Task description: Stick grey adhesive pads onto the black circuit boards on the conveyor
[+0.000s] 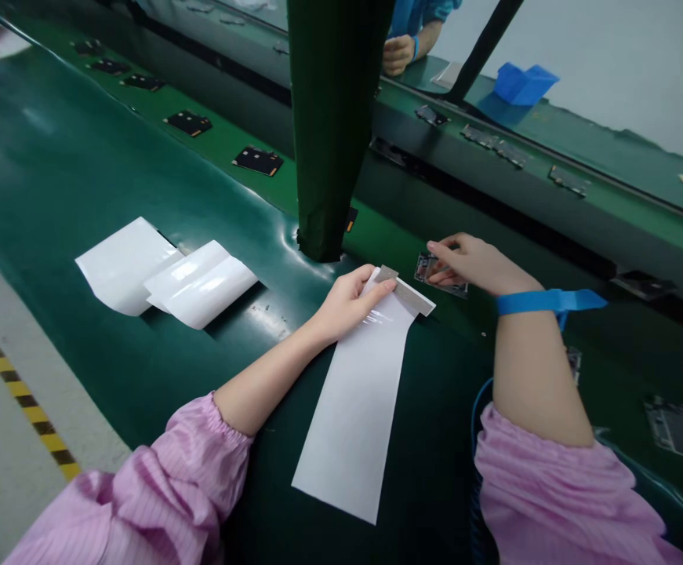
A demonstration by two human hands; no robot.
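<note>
Pinching the left end of a grey strip (407,290) with the left hand (346,302), thumb and fingers (379,289) shut tight on it, with nothing else held. Set across the far end of a long white sheet (356,408), long way slanting from upper left down to lower right, free end pointing at the right hand (474,263). Hard to tell from here whether stuck flat to the sheet or lifted a little at the pinched end.

White sheet flat on the green desk (82,157), long way running from the strip back toward the body, between the two pink sleeves.

Right hand just past the free end of the strip, close but not touching it. Fingers there curled shut around a small flat part (423,271), held low by the desk. Blue band (544,300) tied round that wrist.

Left hand already on the strip at one end, right hand beside the other end, both at the far edge of the sheet.

Two more white sheets (158,275) well off to the left, one partly over the other. Dark green post (332,118) standing just behind the left hand. Row of small black parts (257,161) along the far lane. Another person's hand (398,53) far behind the post, near a blue box (523,82).
</note>
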